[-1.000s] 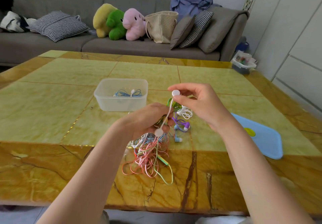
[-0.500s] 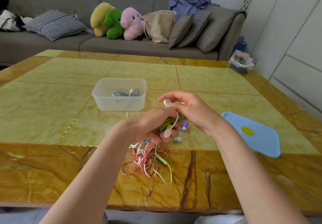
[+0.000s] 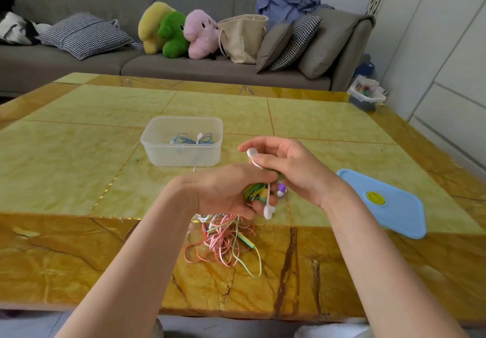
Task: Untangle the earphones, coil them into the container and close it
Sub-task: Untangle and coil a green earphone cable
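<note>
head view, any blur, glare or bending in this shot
Head view: the left hand is slightly motion-blurred, the right hand sharper; soft window glare shines on the table at its far edge; wide-angle bending tilts the wall panels at right.

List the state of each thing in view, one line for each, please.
Container: open, blue earphones coiled inside.
Lid: off, flat on table.
Earphone tangle: still knotted, hanging over table.
Left hand: grips tangle.
Right hand: pinches white earbud.
</note>
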`<action>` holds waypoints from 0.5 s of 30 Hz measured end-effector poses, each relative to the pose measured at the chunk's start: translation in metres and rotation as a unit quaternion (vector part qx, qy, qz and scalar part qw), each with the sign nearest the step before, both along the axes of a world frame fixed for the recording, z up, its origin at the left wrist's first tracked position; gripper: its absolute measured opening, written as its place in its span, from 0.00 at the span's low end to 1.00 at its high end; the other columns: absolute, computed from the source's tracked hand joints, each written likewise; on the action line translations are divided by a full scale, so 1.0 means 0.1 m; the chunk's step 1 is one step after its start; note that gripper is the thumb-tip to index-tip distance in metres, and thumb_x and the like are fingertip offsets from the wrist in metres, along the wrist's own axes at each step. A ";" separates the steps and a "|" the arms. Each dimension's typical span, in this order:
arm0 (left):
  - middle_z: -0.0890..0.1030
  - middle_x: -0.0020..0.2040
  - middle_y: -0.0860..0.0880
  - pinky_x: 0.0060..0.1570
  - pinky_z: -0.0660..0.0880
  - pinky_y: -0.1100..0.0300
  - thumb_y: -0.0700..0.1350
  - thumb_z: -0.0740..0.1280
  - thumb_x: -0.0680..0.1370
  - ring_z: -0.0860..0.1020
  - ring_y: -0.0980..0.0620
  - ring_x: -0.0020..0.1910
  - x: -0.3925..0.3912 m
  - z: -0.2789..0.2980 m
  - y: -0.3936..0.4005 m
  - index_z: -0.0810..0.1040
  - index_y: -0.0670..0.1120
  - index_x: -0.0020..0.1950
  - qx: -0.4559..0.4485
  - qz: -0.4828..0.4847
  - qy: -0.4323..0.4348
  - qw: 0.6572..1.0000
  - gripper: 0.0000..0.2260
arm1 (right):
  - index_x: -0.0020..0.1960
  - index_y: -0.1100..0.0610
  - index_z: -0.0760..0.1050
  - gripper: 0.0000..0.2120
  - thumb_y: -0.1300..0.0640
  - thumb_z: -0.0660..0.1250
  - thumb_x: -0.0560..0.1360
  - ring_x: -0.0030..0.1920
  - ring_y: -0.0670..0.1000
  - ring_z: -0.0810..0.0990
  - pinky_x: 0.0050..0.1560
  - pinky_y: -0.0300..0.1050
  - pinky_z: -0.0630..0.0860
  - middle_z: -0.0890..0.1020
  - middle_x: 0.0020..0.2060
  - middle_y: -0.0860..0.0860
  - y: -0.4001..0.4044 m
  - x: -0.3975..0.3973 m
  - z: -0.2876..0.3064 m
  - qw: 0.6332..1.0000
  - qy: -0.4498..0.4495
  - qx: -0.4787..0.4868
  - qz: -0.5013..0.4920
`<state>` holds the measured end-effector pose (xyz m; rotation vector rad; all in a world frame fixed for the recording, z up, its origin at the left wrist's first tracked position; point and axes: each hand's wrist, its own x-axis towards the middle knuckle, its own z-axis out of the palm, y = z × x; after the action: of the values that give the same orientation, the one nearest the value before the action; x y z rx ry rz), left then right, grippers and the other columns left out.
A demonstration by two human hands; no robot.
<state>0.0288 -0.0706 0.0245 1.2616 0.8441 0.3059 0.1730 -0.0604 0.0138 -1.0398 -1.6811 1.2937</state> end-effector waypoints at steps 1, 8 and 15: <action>0.76 0.35 0.50 0.30 0.67 0.67 0.46 0.57 0.81 0.68 0.56 0.29 -0.01 0.01 -0.02 0.70 0.44 0.44 0.011 -0.004 0.007 1.000 0.09 | 0.52 0.57 0.79 0.08 0.64 0.64 0.76 0.41 0.45 0.76 0.42 0.34 0.74 0.78 0.41 0.50 0.00 0.02 0.01 1.000 0.000 -0.003 0.005; 0.70 0.33 0.50 0.32 0.68 0.70 0.45 0.59 0.80 0.67 0.58 0.29 0.04 -0.02 -0.04 0.69 0.45 0.39 0.213 -0.068 0.189 0.956 0.11 | 0.44 0.60 0.79 0.04 0.67 0.69 0.71 0.36 0.45 0.80 0.38 0.34 0.76 0.82 0.35 0.52 0.03 0.16 0.01 0.996 -0.044 -0.076 -0.030; 0.73 0.34 0.54 0.37 0.71 0.69 0.46 0.61 0.77 0.70 0.57 0.35 -0.08 0.03 -0.02 0.73 0.40 0.45 0.162 -0.092 -0.009 0.982 0.09 | 0.44 0.61 0.76 0.04 0.66 0.67 0.70 0.32 0.47 0.80 0.32 0.37 0.78 0.82 0.34 0.53 0.02 0.25 0.05 0.966 0.149 -0.207 0.051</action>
<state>0.0213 -0.0721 0.0273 1.6268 0.6733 0.3138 0.1977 -0.0587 0.0184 -0.9370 -1.2797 1.8225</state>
